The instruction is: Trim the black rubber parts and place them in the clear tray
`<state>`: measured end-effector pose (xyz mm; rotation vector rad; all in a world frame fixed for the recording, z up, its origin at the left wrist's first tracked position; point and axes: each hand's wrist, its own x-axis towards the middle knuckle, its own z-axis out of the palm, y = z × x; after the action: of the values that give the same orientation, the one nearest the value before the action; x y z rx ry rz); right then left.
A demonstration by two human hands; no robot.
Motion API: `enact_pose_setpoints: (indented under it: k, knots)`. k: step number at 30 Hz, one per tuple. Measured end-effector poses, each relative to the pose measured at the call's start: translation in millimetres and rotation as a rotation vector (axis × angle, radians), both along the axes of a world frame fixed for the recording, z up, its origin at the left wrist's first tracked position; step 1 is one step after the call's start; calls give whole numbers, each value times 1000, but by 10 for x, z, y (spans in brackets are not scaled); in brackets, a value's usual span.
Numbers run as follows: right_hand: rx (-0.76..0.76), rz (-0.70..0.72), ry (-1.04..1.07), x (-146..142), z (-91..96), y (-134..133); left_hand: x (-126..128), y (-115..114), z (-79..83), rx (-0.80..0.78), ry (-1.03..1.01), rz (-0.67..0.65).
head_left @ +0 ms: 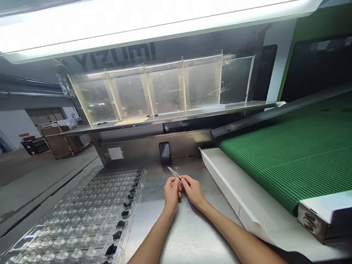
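Observation:
My left hand (172, 191) and my right hand (193, 190) meet above the steel tabletop (154, 205), fingertips almost touching. A thin, pale, pointed tool (173, 172) sticks out from between them toward the upper left; its exact kind is unclear. The fingers of my right hand are pinched on it. My left hand is closed too, and what it holds, if anything, is hidden behind the fingers. Left of my hands lies a clear plastic blister tray (82, 212), with small black parts (121, 223) in the column of pockets nearest me.
A green conveyor belt (288, 154) runs on the right, with a white chute (236, 194) along its edge. A phone-like black object (165, 153) leans on the back panel. Above it, a shelf (176, 119) carries clear dividers (165, 91). A bright lamp (154, 22) hangs overhead.

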<state>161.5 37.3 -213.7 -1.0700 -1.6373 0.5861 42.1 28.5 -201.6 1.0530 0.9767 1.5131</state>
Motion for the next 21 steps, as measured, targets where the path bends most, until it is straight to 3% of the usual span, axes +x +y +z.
enact_pose_setpoints:
  k: [10, 21]
  knots:
    - [61, -6, 11, 21, -22, 30, 16, -25, 22, 13, 31, -35]
    - [76, -17, 30, 7, 28, -4, -33, 0, 25, 8, -69, 67]
